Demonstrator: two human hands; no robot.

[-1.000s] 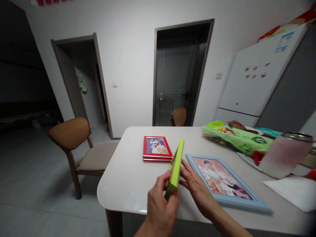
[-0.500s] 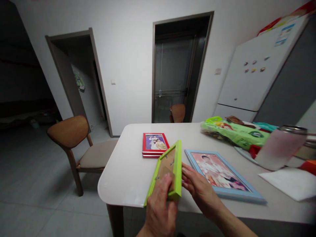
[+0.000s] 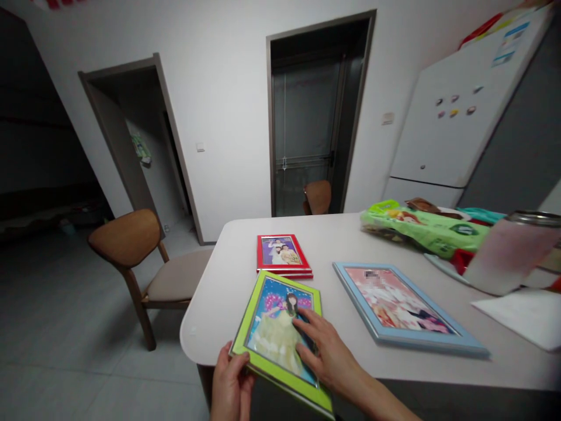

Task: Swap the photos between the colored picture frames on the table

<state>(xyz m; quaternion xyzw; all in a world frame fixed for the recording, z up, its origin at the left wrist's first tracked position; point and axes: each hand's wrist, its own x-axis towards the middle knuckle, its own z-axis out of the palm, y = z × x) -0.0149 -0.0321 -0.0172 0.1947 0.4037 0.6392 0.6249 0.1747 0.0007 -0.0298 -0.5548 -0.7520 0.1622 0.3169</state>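
A lime-green photo frame (image 3: 280, 339), tilted with its picture side up, is at the table's front edge. Its picture shows a person in a pale yellow dress against blue. My left hand (image 3: 232, 374) grips the frame's near left corner, thumb on the front and fingers underneath. Across the right part of the picture lies my right hand (image 3: 324, 348), fingers apart and touching the surface. Just beyond is a stack of red photo frames (image 3: 284, 255). To the right, a light-blue photo frame (image 3: 433, 346) lies face up.
The white table (image 3: 333, 240) also bears a green plastic package (image 3: 429, 228), a pink-and-white bottle (image 3: 511, 251) and white paper (image 3: 526, 316) on the right. A wooden chair (image 3: 127, 240) stands left of the table. A fridge (image 3: 442, 140) is at the back right.
The green photo frame has turned from its brown back to its picture side. My left hand has shifted to its near left corner; my right hand has come onto the picture.
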